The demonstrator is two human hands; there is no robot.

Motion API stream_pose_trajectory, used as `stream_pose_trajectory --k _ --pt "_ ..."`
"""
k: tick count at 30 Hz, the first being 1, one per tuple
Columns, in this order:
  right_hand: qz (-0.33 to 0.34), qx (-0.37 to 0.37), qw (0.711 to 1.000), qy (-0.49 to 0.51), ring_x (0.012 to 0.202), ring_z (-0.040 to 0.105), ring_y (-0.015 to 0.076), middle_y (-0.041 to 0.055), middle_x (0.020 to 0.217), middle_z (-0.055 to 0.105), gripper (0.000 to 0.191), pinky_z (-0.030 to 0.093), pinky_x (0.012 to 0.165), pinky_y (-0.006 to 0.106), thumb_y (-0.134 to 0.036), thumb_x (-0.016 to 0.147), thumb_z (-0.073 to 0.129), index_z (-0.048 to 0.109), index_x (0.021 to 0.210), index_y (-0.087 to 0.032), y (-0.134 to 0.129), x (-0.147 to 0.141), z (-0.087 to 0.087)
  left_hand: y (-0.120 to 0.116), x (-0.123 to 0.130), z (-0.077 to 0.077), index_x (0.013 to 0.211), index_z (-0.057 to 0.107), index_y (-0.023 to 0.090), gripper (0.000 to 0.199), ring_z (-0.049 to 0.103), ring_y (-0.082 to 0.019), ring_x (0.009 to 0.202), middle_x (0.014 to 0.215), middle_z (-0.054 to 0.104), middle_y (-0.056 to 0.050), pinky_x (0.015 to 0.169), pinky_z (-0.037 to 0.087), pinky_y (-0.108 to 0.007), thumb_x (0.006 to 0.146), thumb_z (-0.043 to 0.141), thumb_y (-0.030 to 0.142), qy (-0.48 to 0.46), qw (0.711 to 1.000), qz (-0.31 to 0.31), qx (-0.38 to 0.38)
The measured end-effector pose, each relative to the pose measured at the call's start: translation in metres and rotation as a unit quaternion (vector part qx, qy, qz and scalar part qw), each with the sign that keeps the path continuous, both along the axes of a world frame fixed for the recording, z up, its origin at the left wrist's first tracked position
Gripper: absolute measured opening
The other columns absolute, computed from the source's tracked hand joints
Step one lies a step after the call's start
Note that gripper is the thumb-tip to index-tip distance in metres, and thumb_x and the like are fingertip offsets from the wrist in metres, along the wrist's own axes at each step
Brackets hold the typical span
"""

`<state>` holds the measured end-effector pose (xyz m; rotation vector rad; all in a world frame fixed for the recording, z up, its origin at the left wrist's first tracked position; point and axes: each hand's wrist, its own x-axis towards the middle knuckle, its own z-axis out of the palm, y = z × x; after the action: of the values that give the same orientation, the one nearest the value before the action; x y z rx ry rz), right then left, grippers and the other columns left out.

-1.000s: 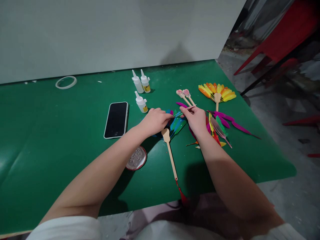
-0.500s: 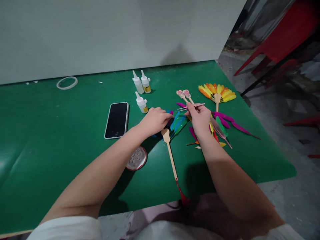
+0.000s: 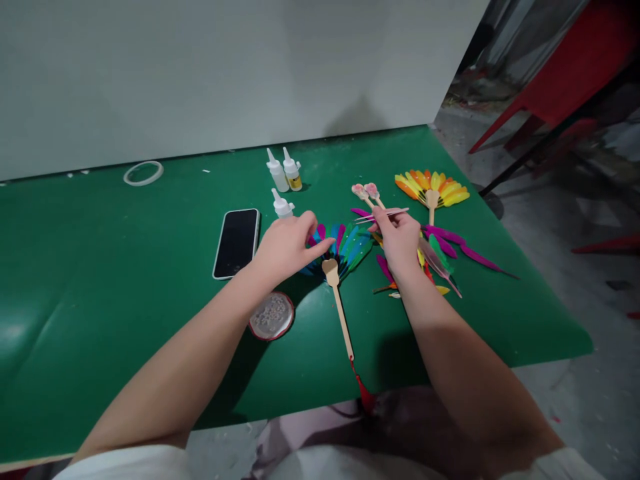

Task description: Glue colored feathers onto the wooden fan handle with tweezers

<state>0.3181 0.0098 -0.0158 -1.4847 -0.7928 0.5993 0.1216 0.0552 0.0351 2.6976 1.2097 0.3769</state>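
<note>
As the left hand [image 3: 286,248] drew back, its grip open, more of the blue-green fan [image 3: 332,274] showed, seemingly freed. The right hand [image 3: 401,241] pinched tweezers [image 3: 399,211].

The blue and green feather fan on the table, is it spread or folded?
Spread: its feathers radiate in a wide arc from the wooden handle's top; the left hand hides part.

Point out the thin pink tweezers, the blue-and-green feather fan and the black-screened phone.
Thin pink tweezers [image 3: 399,211], head view: the rear end.
Blue-and-green feather fan [image 3: 331,272], head view: the top of its wooden handle.
Black-screened phone [image 3: 237,243], head view: the middle of the screen.
</note>
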Motion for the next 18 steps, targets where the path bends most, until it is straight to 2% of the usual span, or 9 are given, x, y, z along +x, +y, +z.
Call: stream_pose_trajectory --k 5,7,10,13,15,17,18 --pt "0.002 0.009 1.0 0.002 0.052 0.053 0.0102 -0.0021 0.054 0.06 0.028 0.041 0.054 0.024 -0.044 0.075 0.065 0.062 0.069 -0.017 -0.002 0.001 0.003 -0.003 -0.039 0.003 0.061 0.035 0.019 0.035 0.033 -0.009 0.05 0.054 0.038 0.005 0.051 0.024 -0.025 0.082 0.053 0.041 -0.077 0.983 0.155 0.053" --pt "0.002 0.016 1.0 0.001 0.054 0.055 0.011 -0.002 0.054 0.06 0.027 0.042 0.056 0.024 -0.044 0.075 0.065 0.062 0.068 -0.017 -0.004 0.0 0.007 0.004 -0.053 0.0 0.062 0.039 0.019 0.03 0.038 -0.009 0.05 0.055 0.044 0.005 0.053 0.028 -0.024 0.08 0.055 0.037 -0.111 0.971 0.205 0.053" --pt "0.006 0.021 1.0 -0.006 0.055 0.057 0.0123 -0.0016 0.055 0.061 0.028 0.044 0.058 0.025 -0.044 0.074 0.064 0.062 0.069 -0.017 -0.006 0.001 0.012 0.016 -0.066 -0.006 0.068 0.052 0.019 0.021 0.054 -0.012 0.059 0.062 0.06 0.003 0.06 0.038 -0.024 0.078 0.058 0.037 -0.192 0.944 0.269 0.012" --pt "0.004 0.029 1.0 -0.008 0.057 0.058 0.0135 -0.0011 0.056 0.062 0.028 0.046 0.06 0.027 -0.045 0.074 0.065 0.062 0.071 -0.018 -0.008 0.002 0.015 0.027 -0.069 -0.014 0.077 0.064 0.02 0.019 0.064 -0.016 0.07 0.071 0.07 -0.001 0.071 0.047 -0.029 0.077 0.06 0.039 -0.239 0.927 0.288 -0.033" --pt "-0.001 0.039 0.999 -0.002 0.057 0.059 0.0137 -0.0009 0.056 0.062 0.029 0.046 0.06 0.027 -0.047 0.074 0.063 0.062 0.073 -0.018 -0.009 0.004 0.017 0.032 -0.066 -0.02 0.08 0.068 0.018 0.025 0.067 -0.019 0.078 0.077 0.072 -0.004 0.078 0.049 -0.033 0.081 0.054 0.039 -0.248 0.924 0.289 -0.042" --pt "-0.006 0.045 0.999 0.019 0.056 0.059 0.0132 -0.0006 0.057 0.062 0.03 0.046 0.058 0.028 -0.049 0.076 0.06 0.062 0.074 -0.018 -0.012 0.006 0.021 0.036 -0.061 -0.026 0.09 0.07 0.016 0.032 0.066 -0.021 0.093 0.092 0.073 -0.008 0.089 0.048 -0.036 0.085 0.048 0.04 -0.266 0.926 0.264 -0.051" --pt "-0.008 0.049 0.998 0.033 0.055 0.059 0.013 -0.0005 0.058 0.062 0.031 0.047 0.057 0.028 -0.049 0.077 0.059 0.061 0.074 -0.019 -0.014 0.007 0.023 0.037 -0.058 -0.029 0.102 0.068 0.015 0.036 0.063 -0.022 0.104 0.106 0.07 -0.011 0.095 0.045 -0.037 0.086 0.047 0.04 -0.285 0.925 0.241 -0.063"
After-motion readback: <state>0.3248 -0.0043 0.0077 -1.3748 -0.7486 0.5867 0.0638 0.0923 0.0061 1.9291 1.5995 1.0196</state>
